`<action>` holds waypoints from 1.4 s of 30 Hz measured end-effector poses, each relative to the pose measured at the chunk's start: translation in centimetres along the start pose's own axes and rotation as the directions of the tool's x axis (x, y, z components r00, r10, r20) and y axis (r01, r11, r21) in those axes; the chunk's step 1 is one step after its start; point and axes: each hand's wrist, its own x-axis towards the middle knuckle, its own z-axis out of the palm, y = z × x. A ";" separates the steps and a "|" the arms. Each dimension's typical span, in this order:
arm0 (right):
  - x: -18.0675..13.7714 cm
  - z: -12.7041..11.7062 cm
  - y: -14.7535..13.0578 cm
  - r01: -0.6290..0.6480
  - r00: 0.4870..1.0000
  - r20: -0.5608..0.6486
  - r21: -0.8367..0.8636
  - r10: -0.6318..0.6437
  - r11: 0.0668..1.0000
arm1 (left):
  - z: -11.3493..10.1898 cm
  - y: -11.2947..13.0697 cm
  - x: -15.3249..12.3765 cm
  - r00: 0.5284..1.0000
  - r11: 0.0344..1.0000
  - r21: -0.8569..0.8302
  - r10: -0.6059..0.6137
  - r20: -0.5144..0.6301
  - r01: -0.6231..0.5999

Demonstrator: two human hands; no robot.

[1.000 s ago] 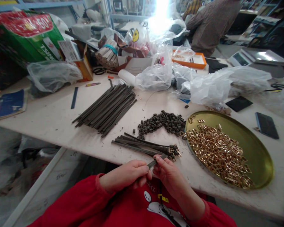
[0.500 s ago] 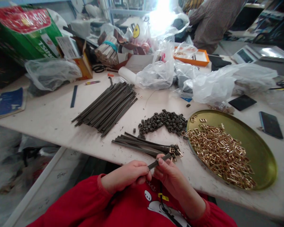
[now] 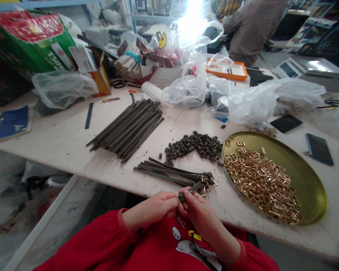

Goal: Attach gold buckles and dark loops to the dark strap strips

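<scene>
Close to my body, both hands grip one dark strap (image 3: 195, 187). My left hand (image 3: 163, 206) pinches its near end, and my right hand (image 3: 201, 209) holds it between thumb and fingers. A small dark keeper loop (image 3: 181, 197) shows between my fingertips, around or against the strap; which one I cannot tell. Just beyond my hands lies a bundle of straps with buckles (image 3: 169, 174). Behind it spreads a heap of dark keeper loops (image 3: 196, 145). Gold buckles (image 3: 267, 184) are piled in a round gold tray (image 3: 307, 188) to the right.
Plain dark strips (image 3: 127, 128) lie stacked on the table (image 3: 59, 146) at left centre. Plastic bags (image 3: 251, 101), a bundle of pale sticks (image 3: 128, 64) and an orange box (image 3: 228, 73) crowd the back. A phone (image 3: 319, 149) lies at right. Another person (image 3: 245, 34) stands beyond the table.
My hands have come closer together. A keeper loop now shows at the strap between my fingertips, and less of the strap is exposed. The view has shifted slightly.
</scene>
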 end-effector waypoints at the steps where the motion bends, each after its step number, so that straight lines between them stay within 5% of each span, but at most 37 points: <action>1: 0.0 -0.3 -0.1 0.031 0.999 -0.031 -0.036 -0.032 0.999 | -0.1 -0.1 0.0 1.000 0.999 -0.033 -0.017 0.007 0.017; 7: 0.1 -2.0 -1.3 0.114 0.969 -0.170 -0.346 -0.182 0.931 | -0.6 -0.5 -0.5 0.995 0.991 -0.109 -0.063 0.080 0.072; 17: 0.4 -2.2 -1.7 0.091 0.960 -0.224 -0.311 -0.166 0.946 | -1.1 -1.3 -0.3 0.987 0.936 -0.321 -0.113 0.118 0.145; 23: 0.1 -1.8 -1.7 0.080 0.980 -0.154 -0.259 -0.123 0.962 | -1.1 -1.2 0.0 0.971 0.915 -0.336 -0.175 0.166 0.222; 29: -0.3 -1.4 -1.5 0.018 0.999 -0.026 -0.307 -0.027 0.951 | -1.0 -1.4 -0.2 0.995 0.979 -0.180 -0.093 0.033 0.097; 34: -0.5 -1.1 -1.8 0.088 0.993 -0.046 -0.301 -0.107 0.949 | -0.9 -1.7 -0.1 0.993 1.000 0.010 -0.019 -0.115 0.020; 38: -0.4 -1.5 -1.3 0.031 0.998 -0.044 -0.225 -0.042 0.974 | -0.7 -1.3 -0.3 0.975 0.975 0.220 0.075 -0.210 -0.028; 42: -0.4 -1.8 -1.0 0.010 0.999 -0.035 -0.176 -0.017 0.984 | -0.4 -0.7 -0.4 0.975 0.972 0.235 0.056 -0.213 -0.004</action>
